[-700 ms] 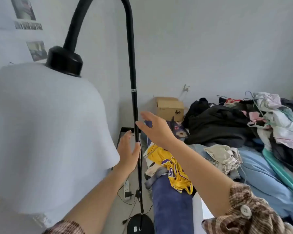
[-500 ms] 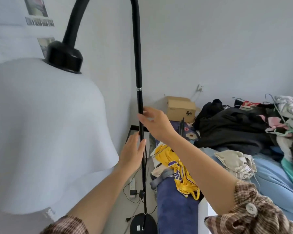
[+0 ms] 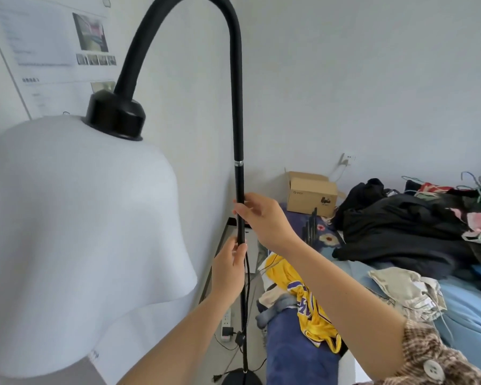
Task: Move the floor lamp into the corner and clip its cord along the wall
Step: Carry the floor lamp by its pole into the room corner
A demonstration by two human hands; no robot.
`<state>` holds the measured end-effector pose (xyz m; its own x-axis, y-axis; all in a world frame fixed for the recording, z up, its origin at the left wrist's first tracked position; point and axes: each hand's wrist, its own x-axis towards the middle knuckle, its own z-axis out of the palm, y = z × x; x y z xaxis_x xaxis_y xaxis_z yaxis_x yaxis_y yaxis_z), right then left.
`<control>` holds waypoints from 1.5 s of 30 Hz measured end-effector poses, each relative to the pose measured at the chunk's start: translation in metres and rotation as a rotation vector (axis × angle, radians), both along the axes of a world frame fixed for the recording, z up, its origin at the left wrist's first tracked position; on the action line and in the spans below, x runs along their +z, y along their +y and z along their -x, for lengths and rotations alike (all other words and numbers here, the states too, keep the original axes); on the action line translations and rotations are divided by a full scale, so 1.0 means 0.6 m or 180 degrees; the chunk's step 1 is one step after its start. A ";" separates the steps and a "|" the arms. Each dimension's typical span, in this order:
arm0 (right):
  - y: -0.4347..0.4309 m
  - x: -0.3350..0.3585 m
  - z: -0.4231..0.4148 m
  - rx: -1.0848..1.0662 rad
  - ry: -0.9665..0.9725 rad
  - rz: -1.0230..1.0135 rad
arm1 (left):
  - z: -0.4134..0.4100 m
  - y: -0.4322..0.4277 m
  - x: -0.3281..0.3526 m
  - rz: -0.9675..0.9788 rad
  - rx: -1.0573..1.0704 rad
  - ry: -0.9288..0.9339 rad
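Note:
A black floor lamp stands right in front of me. Its thin pole (image 3: 238,151) rises from a round base (image 3: 240,379) on the floor and curves over into a gooseneck. A large white shade (image 3: 75,234) hangs at the left. My right hand (image 3: 261,218) grips the pole at mid-height. Just below it, my left hand (image 3: 229,265) is wrapped around the pole. The black cord (image 3: 247,276) runs down beside the pole to the floor.
A white power strip (image 3: 226,326) lies on the floor by the left wall. A bed at the right holds piled clothes (image 3: 400,229), a yellow jersey (image 3: 303,298) and a cardboard box (image 3: 311,194). A wall socket (image 3: 348,158) sits above the box. The room corner is behind the pole.
Both hands have gone from open beside the pole to closed around it. The view has shifted, so the lamp sits more to the right.

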<state>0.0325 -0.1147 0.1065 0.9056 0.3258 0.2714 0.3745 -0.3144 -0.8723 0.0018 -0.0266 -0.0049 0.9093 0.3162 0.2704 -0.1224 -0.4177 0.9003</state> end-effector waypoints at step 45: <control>-0.229 0.066 0.891 -0.2802 -0.0412 -0.0425 | 0.730 -0.201 0.076 0.0104 -0.3698 -0.0212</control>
<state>-0.5019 -0.2524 0.1462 0.7723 -0.5131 0.3746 0.1439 -0.4330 -0.8899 -0.4362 -0.1470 0.0407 0.6407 -0.6906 0.3356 -0.4638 0.0003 0.8860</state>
